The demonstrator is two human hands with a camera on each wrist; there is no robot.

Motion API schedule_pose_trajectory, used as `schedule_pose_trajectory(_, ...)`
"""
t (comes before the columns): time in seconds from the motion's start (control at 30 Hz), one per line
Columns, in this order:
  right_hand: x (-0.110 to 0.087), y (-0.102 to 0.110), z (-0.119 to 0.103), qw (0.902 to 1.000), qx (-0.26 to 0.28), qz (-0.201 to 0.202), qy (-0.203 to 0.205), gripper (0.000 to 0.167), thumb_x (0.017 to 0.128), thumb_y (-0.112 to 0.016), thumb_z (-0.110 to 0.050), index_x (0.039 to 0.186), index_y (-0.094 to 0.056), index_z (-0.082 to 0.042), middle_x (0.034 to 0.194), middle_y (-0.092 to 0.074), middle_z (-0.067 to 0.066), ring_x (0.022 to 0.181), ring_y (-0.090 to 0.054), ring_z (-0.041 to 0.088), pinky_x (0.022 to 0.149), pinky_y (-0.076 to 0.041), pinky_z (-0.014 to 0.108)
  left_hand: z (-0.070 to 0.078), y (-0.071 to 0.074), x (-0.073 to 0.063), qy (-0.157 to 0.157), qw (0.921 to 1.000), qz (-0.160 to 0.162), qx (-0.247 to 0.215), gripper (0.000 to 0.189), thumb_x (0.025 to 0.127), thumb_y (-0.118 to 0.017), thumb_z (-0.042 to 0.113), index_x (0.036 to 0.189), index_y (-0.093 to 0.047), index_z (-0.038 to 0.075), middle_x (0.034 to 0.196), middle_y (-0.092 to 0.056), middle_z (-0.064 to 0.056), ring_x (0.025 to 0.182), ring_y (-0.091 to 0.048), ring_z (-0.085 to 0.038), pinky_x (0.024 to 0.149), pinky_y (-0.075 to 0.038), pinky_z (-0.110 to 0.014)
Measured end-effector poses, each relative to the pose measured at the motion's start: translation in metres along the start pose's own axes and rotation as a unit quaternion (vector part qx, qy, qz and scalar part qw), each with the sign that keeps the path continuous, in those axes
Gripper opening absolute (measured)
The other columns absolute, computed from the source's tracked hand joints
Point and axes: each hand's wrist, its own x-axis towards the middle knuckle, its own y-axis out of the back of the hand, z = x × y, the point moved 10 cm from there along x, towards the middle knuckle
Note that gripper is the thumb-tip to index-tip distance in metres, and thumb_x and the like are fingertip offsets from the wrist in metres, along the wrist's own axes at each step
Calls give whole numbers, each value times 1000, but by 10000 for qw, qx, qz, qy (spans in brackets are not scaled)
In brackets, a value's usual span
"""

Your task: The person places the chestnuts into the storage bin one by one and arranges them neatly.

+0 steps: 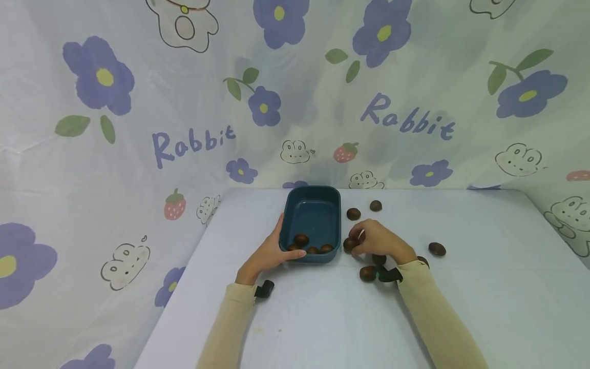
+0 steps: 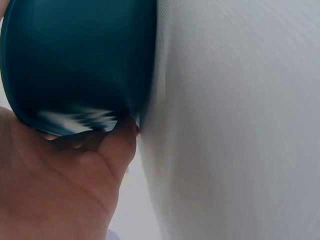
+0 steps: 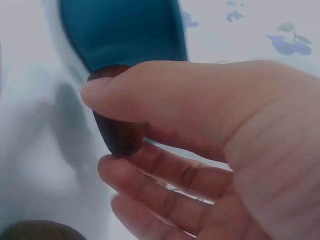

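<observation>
A dark blue rectangular box (image 1: pixel 311 215) stands on the table, several glossy brown chestnuts (image 1: pixel 301 239) gathered at its near end. My left hand (image 1: pixel 269 252) grips the box at its near left corner, thumb across the near end. In the left wrist view this hand (image 2: pixel 65 175) lies against the box's wall (image 2: pixel 80 60). Just right of the box, my right hand (image 1: pixel 380 242) pinches a chestnut (image 1: pixel 349 244). The right wrist view shows that chestnut (image 3: pixel 117 132) between thumb and fingers, in front of the box; its far side is hidden.
Behind the right hand lie two loose chestnuts, one (image 1: pixel 353 213) nearer the box and another (image 1: pixel 376 205) farther back. More lie under and beside the right wrist, including one chestnut (image 1: pixel 367 273) in front. Farther right is a chestnut (image 1: pixel 437 249). A patterned curtain (image 1: pixel 322 102) hangs behind the white table (image 1: pixel 322 318).
</observation>
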Motion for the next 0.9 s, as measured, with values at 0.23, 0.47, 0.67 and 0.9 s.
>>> schedule_pose_trajectory(0.23, -5, 13, -6, 9996, 81, 243, 72, 33, 82, -85, -14, 112, -75, -5, 100, -75, 6, 90, -66, 19, 78, -55, 31, -3, 0, 0, 125, 9999, 16, 77, 130, 81, -84, 54, 165, 13, 34, 177, 0, 1, 163, -12, -30, 127, -21, -64)
schedule_pose_trajectory(0.47, -11, 27, -14, 9976, 224, 627, 204, 37, 83, -83, -16, 118, -75, -5, 106, -76, 7, 98, -68, 22, 88, -59, 40, -4, 0, 0, 177, 9998, 29, 106, 130, 81, -84, 55, 165, 13, 35, 177, 0, 1, 163, -12, -30, 127, -20, -64)
schedule_pose_trajectory(0.67, -12, 36, -21, 9944, 359, 972, 199, 42, 84, -84, -15, 123, -73, -3, 113, -76, 11, 102, -70, 26, 93, -60, 46, -2, 0, -1, 71, 9999, 30, 90, 129, 82, -84, 53, 166, 11, 31, 177, 0, 0, 163, -12, -31, 126, -21, -65)
schedule_pose_trajectory(0.9, -14, 42, -27, 9869, 770, 1382, 301, 42, 86, -83, -18, 124, -73, -3, 113, -76, 12, 102, -70, 27, 93, -58, 43, -1, 0, -2, 77, 10000, 30, 42, 130, 81, -85, 53, 166, 11, 29, 177, 0, 2, 163, -12, -31, 127, -21, -65)
